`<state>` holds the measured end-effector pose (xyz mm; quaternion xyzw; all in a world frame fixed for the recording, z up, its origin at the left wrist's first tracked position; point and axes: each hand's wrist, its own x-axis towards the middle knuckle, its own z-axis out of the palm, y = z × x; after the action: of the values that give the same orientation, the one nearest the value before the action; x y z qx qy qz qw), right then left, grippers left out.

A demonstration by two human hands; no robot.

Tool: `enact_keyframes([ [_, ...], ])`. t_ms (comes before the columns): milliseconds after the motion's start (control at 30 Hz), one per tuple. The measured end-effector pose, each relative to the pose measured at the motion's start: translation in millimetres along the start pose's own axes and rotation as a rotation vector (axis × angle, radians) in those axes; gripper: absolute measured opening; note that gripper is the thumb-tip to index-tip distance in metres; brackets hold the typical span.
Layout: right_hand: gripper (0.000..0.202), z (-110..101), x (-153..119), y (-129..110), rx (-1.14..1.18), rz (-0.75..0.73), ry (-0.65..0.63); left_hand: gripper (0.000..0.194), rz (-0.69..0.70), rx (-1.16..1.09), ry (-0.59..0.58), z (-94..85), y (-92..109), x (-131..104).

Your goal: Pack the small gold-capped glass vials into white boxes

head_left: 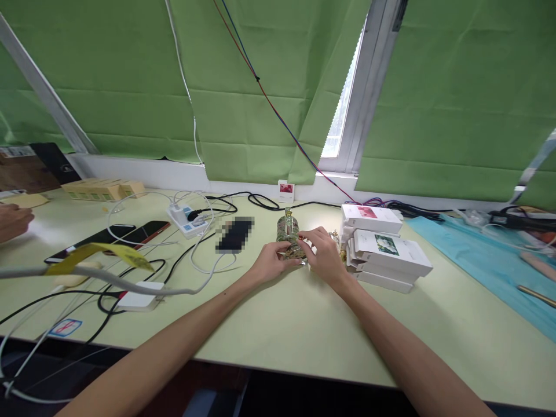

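A patterned green-brown cylindrical object (pixel 287 230) with a small clear and gold piece at its top stands on the pale table (pixel 260 324). My left hand (pixel 273 262) is at its lower left, thumb and fingers closed round the near part. On the right, my right hand (pixel 322 252) has thumb and fingertips pinched together at the same near part. Whether these are one object or two touching ones cannot be made out. Small gold and clear pieces (pixel 335 237) show just beyond my right hand, beside stacked white boxes (pixel 393 255).
Left of my hands lie a phone-like item (pixel 234 234) with a blurred patch, a power strip (pixel 187 221), tangled cables and a white adapter (pixel 141 296). Another person's hand (pixel 15 222) is at the far left. Blue sheeting (pixel 478 260) covers the right side.
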<state>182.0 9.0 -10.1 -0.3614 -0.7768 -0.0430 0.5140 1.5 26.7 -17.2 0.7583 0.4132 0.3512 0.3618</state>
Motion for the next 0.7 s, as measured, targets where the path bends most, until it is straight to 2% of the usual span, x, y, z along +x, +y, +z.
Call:
enact_keyframes([
  [700, 0.012, 0.3, -0.2, -4.0, -0.026, 0.061, 0.015, 0.035, 0.000, 0.016, 0.007, -0.8, 4.7, -1.3],
])
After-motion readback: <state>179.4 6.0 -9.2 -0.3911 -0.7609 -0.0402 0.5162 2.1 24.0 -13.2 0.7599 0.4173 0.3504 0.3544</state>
